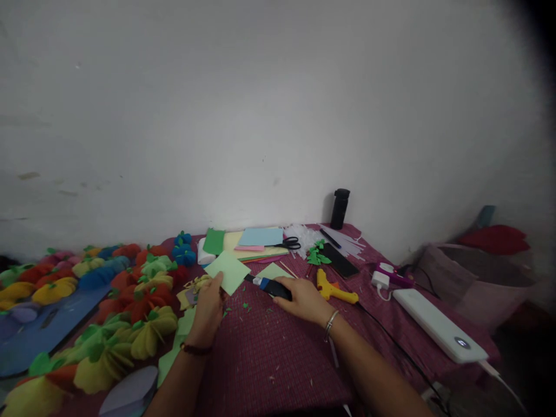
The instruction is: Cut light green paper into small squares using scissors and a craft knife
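My left hand (210,304) pinches a pale green paper square (229,271) by its lower left side, holding it above the table. In my right hand (304,299) is a utility knife (274,286) with a black and blue handle, its dark blade end pointing left at the paper's right edge. Whether the blade touches the paper I cannot tell. Another pale green sheet (275,270) lies just behind the knife. Small green scraps (245,305) are scattered on the purple cloth (260,359) below my hands.
Colourful folded-paper pumpkins (145,295) crowd the left side. Scissors (292,243) lie on stacked coloured paper (260,237) behind. To the right are a yellow glue gun (334,288), green leaf cut-outs (318,253), a phone (340,260), a white power bank (438,324) and a black bottle (340,208).
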Motion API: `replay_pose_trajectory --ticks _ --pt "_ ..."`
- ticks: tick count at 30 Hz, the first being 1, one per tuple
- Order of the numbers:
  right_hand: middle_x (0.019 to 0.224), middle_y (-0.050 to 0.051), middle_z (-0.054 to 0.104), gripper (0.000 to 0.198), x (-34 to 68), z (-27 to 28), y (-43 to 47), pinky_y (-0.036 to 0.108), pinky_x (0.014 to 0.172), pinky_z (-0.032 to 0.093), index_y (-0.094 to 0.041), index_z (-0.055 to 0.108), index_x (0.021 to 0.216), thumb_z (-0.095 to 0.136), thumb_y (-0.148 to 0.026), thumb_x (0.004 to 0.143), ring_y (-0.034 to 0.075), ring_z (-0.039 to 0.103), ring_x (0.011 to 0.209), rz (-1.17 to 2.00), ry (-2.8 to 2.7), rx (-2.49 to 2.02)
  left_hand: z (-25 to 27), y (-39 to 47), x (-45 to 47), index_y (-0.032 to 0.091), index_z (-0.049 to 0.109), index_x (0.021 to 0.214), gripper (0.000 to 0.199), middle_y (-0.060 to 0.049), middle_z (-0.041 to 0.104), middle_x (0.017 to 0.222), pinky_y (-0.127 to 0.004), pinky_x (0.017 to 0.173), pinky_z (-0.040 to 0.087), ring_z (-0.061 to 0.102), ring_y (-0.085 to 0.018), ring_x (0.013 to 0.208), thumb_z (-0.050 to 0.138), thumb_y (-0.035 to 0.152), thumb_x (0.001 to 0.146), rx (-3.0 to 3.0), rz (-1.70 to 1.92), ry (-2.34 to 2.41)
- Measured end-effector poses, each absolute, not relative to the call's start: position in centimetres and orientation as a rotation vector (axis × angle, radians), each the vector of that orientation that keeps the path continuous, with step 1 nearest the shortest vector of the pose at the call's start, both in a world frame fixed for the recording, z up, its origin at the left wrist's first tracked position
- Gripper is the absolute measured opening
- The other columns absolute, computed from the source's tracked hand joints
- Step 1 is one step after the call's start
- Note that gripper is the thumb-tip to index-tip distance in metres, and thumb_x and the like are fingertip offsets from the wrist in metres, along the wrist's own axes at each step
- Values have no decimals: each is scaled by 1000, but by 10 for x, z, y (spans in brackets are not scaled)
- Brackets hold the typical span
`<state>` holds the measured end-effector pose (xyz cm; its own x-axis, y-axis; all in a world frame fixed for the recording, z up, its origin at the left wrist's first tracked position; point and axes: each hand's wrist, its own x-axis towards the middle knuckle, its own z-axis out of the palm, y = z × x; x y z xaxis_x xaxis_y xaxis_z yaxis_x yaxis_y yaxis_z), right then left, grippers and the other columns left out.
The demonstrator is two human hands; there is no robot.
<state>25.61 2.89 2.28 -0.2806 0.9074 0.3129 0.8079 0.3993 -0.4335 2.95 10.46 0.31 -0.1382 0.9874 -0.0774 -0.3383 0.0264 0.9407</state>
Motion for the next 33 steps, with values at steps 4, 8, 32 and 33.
replay_pose_trajectory --ticks 4,8,32,33 --pt "97 5 69 35 263 19 34 27 73 41 -23 60 112 56 -39 81 21 63 88 171 -2142 -1551 -6 106 29 17 52 58 26 3 45 44 -19 36 18 33 -8 36 64 31 76 998 1274 1031" --pt "100 5 68 36 273 16 41 29 77 42 -23 59 113 59 -38 80 21 63 92 115 -2145 -1573 -6 105 33 15 57 65 15 -2 55 54 -18 38 24 44 -10 43 59 19 79 972 1160 996" --pt "98 4 69 34 268 18 39 27 75 41 -24 60 112 58 -35 80 20 63 90 109 -2134 -1583 -4 103 41 14 65 78 12 -6 69 79 -20 54 52 62 -12 59 63 4 75 738 1372 946" --pt "98 4 69 33 267 18 39 26 75 41 -24 60 112 58 -35 80 20 63 90 111 -2133 -1584 -5 103 41 14 65 76 11 -7 69 78 -20 54 52 62 -12 58 63 3 75 743 1370 961"
